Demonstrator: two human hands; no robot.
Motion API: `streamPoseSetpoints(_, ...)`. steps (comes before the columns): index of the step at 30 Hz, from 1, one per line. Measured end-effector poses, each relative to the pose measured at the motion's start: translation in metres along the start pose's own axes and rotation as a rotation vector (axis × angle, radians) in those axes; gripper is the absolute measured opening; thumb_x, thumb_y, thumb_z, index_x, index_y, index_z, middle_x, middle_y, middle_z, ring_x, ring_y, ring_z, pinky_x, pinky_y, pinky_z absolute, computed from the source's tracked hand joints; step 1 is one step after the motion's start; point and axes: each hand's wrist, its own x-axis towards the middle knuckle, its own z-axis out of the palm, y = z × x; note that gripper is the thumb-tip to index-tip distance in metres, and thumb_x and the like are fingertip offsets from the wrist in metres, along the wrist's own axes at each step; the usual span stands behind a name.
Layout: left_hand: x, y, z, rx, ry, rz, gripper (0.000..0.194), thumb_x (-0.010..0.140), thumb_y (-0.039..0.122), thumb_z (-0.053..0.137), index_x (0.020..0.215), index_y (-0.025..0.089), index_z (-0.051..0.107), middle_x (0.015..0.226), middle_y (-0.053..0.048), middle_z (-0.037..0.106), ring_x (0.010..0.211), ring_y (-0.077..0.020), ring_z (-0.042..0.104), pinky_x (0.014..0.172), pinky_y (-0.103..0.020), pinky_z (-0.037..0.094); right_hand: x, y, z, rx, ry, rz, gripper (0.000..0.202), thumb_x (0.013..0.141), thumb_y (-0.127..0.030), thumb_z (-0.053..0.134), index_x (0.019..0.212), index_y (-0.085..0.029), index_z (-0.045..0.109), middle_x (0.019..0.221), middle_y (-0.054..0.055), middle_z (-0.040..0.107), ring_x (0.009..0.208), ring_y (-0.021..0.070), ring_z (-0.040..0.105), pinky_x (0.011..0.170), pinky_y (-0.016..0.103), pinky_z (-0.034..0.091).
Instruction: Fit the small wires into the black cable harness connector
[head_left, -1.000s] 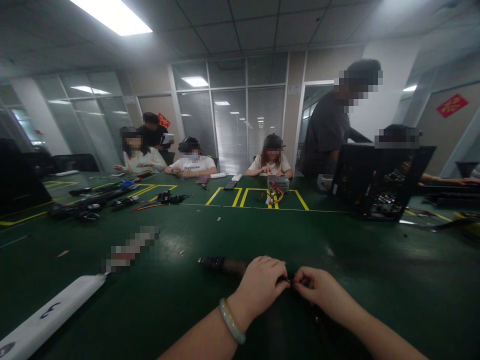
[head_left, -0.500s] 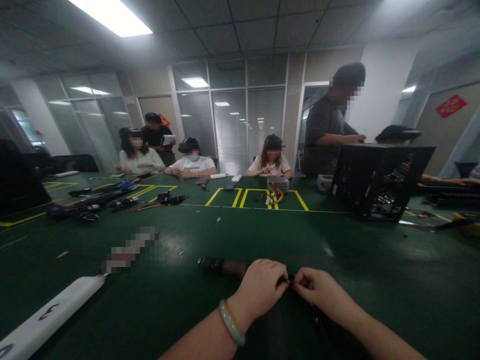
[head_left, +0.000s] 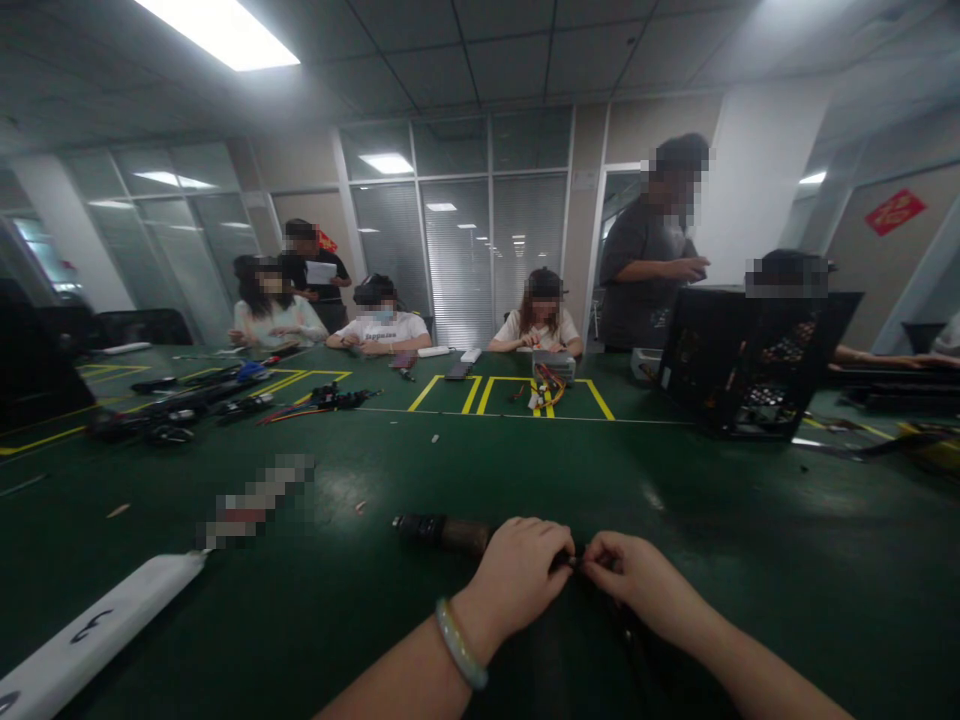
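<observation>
- My left hand [head_left: 521, 565] pinches a small, dark, partly hidden piece [head_left: 574, 562].
- My right hand [head_left: 637, 575] pinches it too.
- Black-and-brown cylinder [head_left: 446, 534]: partly behind my left hand.

Black computer case [head_left: 709, 365], long white bar [head_left: 124, 620], coloured wires [head_left: 553, 386], red wall sign [head_left: 896, 212]

Green table [head_left: 315, 620] bearing yellow tape lines [head_left: 472, 395], dark cylindrical tool [head_left: 444, 532], white bar [head_left: 105, 632], tangled black cables [head_left: 187, 405], black perforated case [head_left: 720, 365].
</observation>
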Motion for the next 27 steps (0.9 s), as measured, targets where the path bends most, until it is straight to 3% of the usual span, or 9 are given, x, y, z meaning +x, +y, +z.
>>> streamPoseSetpoints(11,0.004,0.000,0.004,0.076,0.000,-0.050,0.010,0.089,0.030,0.063,0.091,0.022,0.059,0.091,0.000,0.064,0.088,-0.0195,0.059,0.079,-0.033,0.041,-0.001,-0.004,-0.002,-0.044,0.020,-0.007,0.015,0.088,-0.031,0.055,0.088,-0.019,0.063,0.074,-0.002,0.066,0.055,0.0118,0.057,0.050,0.020,0.039)
streamPoseSetpoints(17,0.005,0.001,0.003,0.095,-0.003,-0.058,0.011,0.089,0.031,0.061,0.093,0.021,0.059,0.091,-0.001,0.064,0.089,-0.0203,0.059,0.080,-0.032,0.041,0.001,-0.007,-0.001,-0.073,0.060,-0.030,0.015,0.088,-0.029,0.054,0.084,-0.018,0.063,0.071,-0.001,0.065,0.057,0.0121,0.056,0.051,0.020,0.038)
streamPoseSetpoints(22,0.004,0.002,0.001,0.064,0.004,-0.015,0.004,0.087,0.021,0.060,0.091,0.021,0.060,0.096,-0.001,0.065,0.094,-0.0199,0.059,0.086,-0.033,0.040,0.002,-0.008,-0.001,-0.122,0.072,-0.052,0.012,0.086,-0.026,0.056,0.085,-0.018,0.064,0.072,-0.001,0.065,0.062,0.0137,0.058,0.055,0.021,0.039)
streamPoseSetpoints(27,0.003,-0.001,0.003,0.028,0.018,-0.033,0.012,0.085,0.022,0.063,0.097,0.022,0.060,0.099,0.001,0.065,0.096,-0.0192,0.059,0.088,-0.033,0.040,-0.001,-0.011,-0.002,-0.126,0.072,-0.052,0.009,0.085,-0.024,0.056,0.084,-0.019,0.064,0.072,-0.001,0.065,0.065,0.0142,0.059,0.056,0.020,0.039)
